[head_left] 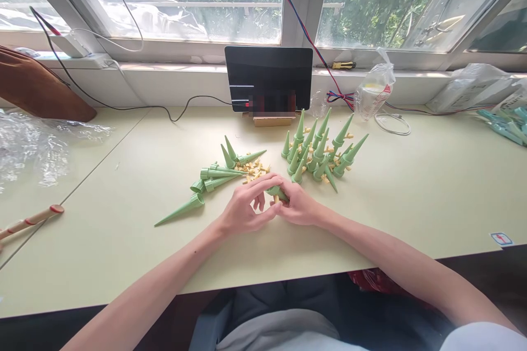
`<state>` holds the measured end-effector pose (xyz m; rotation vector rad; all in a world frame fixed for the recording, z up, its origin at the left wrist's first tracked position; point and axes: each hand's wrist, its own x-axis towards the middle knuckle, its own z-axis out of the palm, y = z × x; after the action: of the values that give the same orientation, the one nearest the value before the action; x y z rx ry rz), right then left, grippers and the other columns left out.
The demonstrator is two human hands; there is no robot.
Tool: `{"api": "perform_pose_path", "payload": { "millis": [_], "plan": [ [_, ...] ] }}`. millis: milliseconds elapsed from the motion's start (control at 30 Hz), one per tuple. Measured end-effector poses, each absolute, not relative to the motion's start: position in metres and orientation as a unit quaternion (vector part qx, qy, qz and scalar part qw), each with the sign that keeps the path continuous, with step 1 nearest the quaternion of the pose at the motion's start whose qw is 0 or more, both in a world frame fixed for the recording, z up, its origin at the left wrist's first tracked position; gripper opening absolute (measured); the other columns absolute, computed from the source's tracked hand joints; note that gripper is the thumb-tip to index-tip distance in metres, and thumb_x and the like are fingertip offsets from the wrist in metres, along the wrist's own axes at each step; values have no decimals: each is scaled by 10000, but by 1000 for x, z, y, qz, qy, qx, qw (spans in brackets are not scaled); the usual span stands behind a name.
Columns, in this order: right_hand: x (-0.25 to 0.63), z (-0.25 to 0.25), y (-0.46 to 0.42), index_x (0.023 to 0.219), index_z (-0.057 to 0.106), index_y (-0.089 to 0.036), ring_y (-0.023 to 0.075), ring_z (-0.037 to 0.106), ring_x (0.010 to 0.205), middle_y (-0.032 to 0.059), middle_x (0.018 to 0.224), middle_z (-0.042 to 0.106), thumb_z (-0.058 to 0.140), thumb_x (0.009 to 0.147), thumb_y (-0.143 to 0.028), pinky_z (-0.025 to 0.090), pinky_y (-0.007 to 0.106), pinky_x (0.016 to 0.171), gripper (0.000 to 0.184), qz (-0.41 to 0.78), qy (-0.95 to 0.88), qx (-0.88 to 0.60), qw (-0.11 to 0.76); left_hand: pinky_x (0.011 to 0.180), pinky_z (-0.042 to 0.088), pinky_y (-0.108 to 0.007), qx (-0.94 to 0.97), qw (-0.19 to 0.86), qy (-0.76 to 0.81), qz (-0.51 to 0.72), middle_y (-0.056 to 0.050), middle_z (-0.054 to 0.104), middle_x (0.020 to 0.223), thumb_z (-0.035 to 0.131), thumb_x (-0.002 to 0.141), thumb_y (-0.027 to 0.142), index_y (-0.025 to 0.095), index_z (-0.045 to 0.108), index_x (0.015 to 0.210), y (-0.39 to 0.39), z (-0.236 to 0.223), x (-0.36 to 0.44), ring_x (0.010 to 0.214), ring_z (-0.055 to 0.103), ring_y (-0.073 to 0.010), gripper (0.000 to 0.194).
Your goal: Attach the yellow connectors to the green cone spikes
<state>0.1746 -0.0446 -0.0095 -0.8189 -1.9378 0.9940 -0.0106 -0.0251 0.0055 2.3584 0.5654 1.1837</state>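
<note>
Both hands meet over the middle of the pale green table [411, 197]. My right hand [300, 207] is closed around a green plastic cone spike [276, 192]. My left hand [246, 207] pinches at the spike's wide end, fingers bent together; what it pinches is too small to name. To the left lies a loose pile of green cone spikes [214, 176] with small tan plastic bits [252, 169] scattered beside them. Just behind my hands a cluster of green spikes fitted with tan parts [319, 151] stands and leans together.
A dark tablet [268, 79] leans on a stand at the back by the window. Clear plastic bags [374, 90] and cables lie on the sill side. Crinkled plastic wrap [37, 148] and a brown cloth [37, 88] sit far left; a wooden stick [31, 220] lies at the left edge.
</note>
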Motion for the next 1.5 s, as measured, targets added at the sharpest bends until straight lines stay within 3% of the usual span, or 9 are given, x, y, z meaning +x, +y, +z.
{"api": "perform_pose_path", "payload": {
  "millis": [367,667,1133,1500],
  "plan": [
    [177,-7,-44,1077,478,-165,99,314,584,-67,692,342,542,905,-223,308,239,535,193,389,-773,-304,399,520,527,-200,849,256,205,414,-167,594,1345,629,869,209,215,570,1325,-25,2,-11,514,541,-24,460],
    [180,1,-43,1170,502,-156,89,286,588,-44,773,375,530,899,-169,291,235,525,272,417,-771,-288,385,556,544,-223,856,268,194,396,-180,560,1377,595,905,218,214,529,1364,-25,5,-14,544,551,-37,464],
    [181,2,-42,1193,518,-196,88,281,595,-17,857,413,572,945,-267,293,233,520,264,441,-758,-282,388,556,555,-230,861,271,194,385,-189,534,1419,577,919,231,231,528,1387,-23,5,-16,535,550,-41,471],
    [179,-8,-42,1215,529,-200,56,265,556,49,1090,550,592,930,-288,316,222,498,305,428,-756,-297,396,571,571,-258,865,247,200,388,-164,631,1312,628,883,237,233,563,1365,-22,2,-17,533,573,-60,487]
  ]
}}
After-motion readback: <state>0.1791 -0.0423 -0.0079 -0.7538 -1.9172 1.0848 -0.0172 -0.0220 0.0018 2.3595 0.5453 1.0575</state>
